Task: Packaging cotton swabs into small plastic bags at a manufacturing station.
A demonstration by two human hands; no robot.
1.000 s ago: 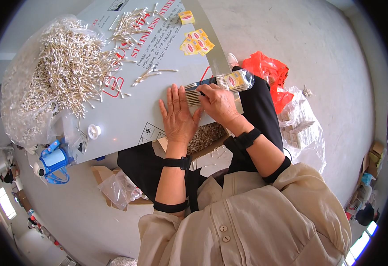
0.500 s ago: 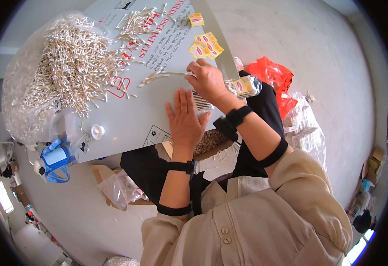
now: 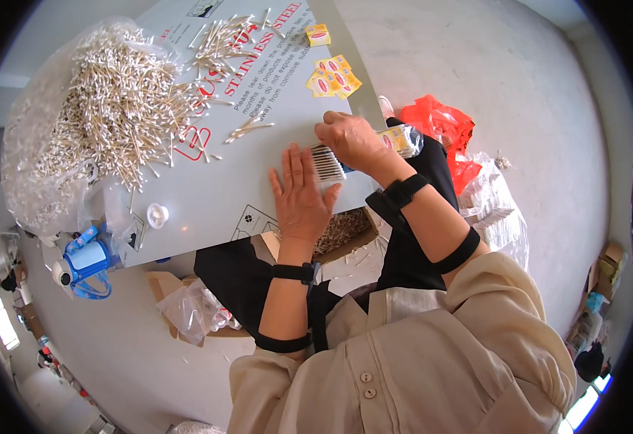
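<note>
My left hand (image 3: 301,192) lies flat on the grey tabletop, fingers stretched out, along the left end of a row of cotton swabs (image 3: 326,165). The swabs sit side by side in a neat layer near the table's edge. Over the right part of that row is my right hand (image 3: 353,143), its fingers curled closed; whatever they hold is hidden beneath them. Beyond it, a clear packet with a yellow card and swabs (image 3: 401,139) sticks out past the table edge. A few loose cotton swabs (image 3: 248,130) lie ahead of my left hand.
A big clear bag spills a heap of cotton swabs (image 3: 117,108) at the left. Yellow cards (image 3: 333,77) and a small yellow stack (image 3: 318,34) lie at the far right. A blue bottle (image 3: 87,260) and white cap (image 3: 157,215) are near left. Below stands a cardboard box (image 3: 356,235).
My right hand has come nearer and slightly right, down over the row. The cotton swab sticking out from its fingers no longer shows. My left hand has barely moved.
</note>
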